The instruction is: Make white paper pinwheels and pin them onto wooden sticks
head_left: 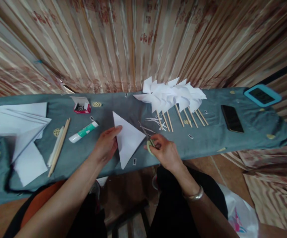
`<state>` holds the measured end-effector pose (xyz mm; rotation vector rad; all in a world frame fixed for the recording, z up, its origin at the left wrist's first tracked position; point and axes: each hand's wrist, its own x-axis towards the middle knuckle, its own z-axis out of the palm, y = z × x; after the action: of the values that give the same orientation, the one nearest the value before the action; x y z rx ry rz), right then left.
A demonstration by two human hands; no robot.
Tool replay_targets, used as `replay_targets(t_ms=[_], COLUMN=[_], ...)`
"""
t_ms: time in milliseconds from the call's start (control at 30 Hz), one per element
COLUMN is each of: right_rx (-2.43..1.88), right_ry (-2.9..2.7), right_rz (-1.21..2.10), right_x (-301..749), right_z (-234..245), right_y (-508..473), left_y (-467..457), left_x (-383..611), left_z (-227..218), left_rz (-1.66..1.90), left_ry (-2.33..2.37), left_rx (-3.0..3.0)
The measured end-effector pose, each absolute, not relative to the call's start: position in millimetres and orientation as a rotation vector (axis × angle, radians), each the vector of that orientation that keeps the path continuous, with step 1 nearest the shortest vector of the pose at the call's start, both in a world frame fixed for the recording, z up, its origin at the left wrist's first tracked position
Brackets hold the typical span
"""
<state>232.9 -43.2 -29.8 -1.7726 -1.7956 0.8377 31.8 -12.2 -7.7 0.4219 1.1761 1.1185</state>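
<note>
A white sheet of paper folded into a triangle (129,140) is pinched at its left edge by my left hand (108,142), thumb on top. My right hand (166,150) grips scissors (149,146) with pale green handles. The scissor blades point up and left, just beside the triangle's right corner; whether they touch it I cannot tell. Behind the scissors lie thin white paper strips (157,122). Several white paper pinwheels (167,94) on wooden sticks lie in an overlapping row farther back.
On the left are white paper sheets (31,115), wooden sticks (60,147), a glue stick (83,132) and an open red box of small metal pins (82,107). A black phone (232,118) and a blue-framed digital timer (262,95) lie right. Curtains (123,46) hang behind the cloth-covered table (203,142).
</note>
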Motion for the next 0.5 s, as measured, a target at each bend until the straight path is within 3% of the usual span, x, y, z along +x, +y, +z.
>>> replay_targets(t_ms=[167, 300, 500], right_rx=[-1.864, -2.045, -2.068], right_ry=[-2.193, -2.199, -2.164], right_rz=[0.513, 0.252, 0.183], right_x=[219, 226, 241], right_z=[-20, -15, -19], right_y=[-42, -28, -15], left_y=[-6, -9, -21], left_x=[17, 12, 1], left_z=[-1, 4, 4], left_rz=[1.322, 1.339, 1.295], left_ry=[1.168, 1.164, 1.177], left_rx=[0.434, 0.389, 0.314])
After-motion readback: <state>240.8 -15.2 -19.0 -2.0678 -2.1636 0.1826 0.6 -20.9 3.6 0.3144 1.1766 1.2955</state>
